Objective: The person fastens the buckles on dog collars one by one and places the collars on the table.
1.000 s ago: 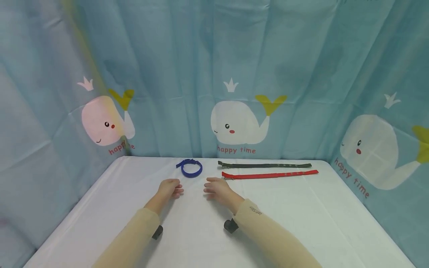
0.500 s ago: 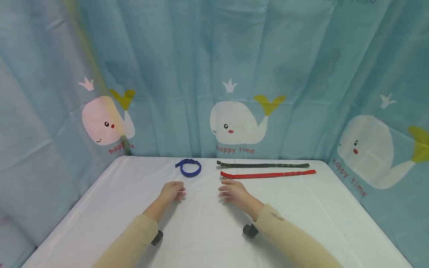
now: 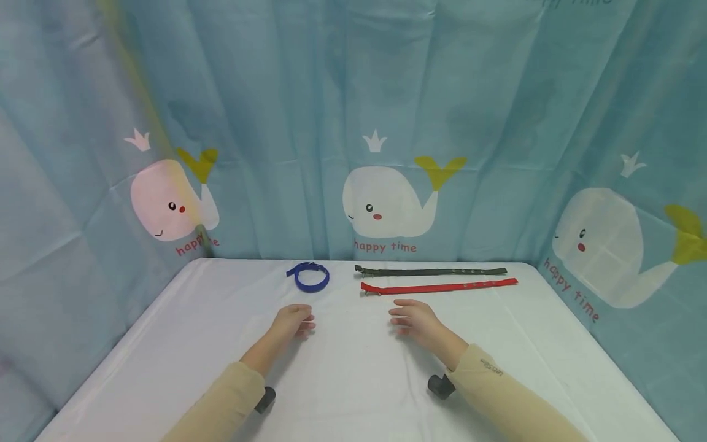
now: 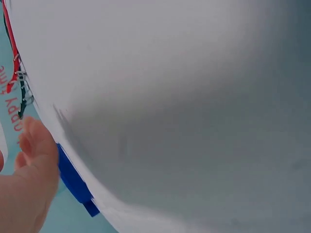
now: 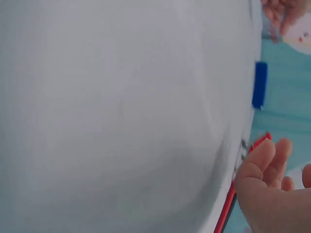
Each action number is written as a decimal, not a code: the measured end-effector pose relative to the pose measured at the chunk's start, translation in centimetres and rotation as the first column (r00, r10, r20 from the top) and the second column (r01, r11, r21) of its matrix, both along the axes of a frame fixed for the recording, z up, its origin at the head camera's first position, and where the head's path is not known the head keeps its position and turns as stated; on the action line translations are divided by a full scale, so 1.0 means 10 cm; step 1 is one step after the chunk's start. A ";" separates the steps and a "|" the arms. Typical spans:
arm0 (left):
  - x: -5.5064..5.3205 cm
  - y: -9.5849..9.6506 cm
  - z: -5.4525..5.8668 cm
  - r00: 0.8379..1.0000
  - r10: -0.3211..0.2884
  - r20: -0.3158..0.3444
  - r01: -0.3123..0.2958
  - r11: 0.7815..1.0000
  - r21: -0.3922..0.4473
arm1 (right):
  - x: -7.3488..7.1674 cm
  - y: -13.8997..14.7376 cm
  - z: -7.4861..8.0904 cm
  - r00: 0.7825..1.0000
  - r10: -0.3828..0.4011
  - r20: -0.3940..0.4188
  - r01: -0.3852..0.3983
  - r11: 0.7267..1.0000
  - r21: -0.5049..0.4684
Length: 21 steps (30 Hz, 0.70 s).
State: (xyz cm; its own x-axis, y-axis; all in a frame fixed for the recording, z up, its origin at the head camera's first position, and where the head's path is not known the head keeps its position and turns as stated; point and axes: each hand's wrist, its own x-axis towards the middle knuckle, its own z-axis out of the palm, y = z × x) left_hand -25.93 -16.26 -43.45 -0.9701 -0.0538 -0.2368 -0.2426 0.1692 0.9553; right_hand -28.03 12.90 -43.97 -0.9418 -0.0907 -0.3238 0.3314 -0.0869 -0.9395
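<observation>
In the head view a blue collar (image 3: 312,287), fastened into a loop, sits at the back of the white table. Right of it a dark green collar (image 3: 414,272) and a red collar (image 3: 436,288) lie stretched out, one behind the other, with buckles at their left ends and eyelets toward the right. My left hand (image 3: 293,321) hovers in front of the blue collar, fingers loosely bent, holding nothing. My right hand (image 3: 417,320) hovers in front of the red collar, also holding nothing, its fingers relaxed. The left wrist view shows the blue collar (image 4: 73,177) beyond the left hand.
The white-clothed table (image 3: 353,374) ends at a light blue curtain (image 3: 309,123) printed with whales, which encloses the back and both sides. A small black device (image 3: 440,387) sits under the right wrist, and another (image 3: 266,399) under the left.
My right hand has moved to the right, away from the left hand. The left hand has shifted slightly right and toward me. The collars have stayed in place.
</observation>
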 end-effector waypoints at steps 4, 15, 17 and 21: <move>0.00 0.06 0.02 1.000 0.019 0.013 -0.019 1.000 -0.021 | 0.01 0.17 0.06 0.999 -0.031 0.021 0.031 0.999 -0.007; -0.01 0.27 0.03 1.000 -0.004 0.006 0.004 1.000 0.011 | 0.03 0.49 0.13 0.997 -0.058 0.043 0.058 0.998 -0.009; -0.02 0.30 0.03 1.000 -0.013 0.003 0.013 1.000 0.004 | 0.03 0.54 0.14 0.997 -0.058 0.046 0.059 0.998 -0.022; -0.03 0.36 0.02 1.000 -0.021 0.009 0.021 1.000 -0.015 | 0.02 0.64 0.16 0.995 -0.075 0.073 0.080 0.994 -0.072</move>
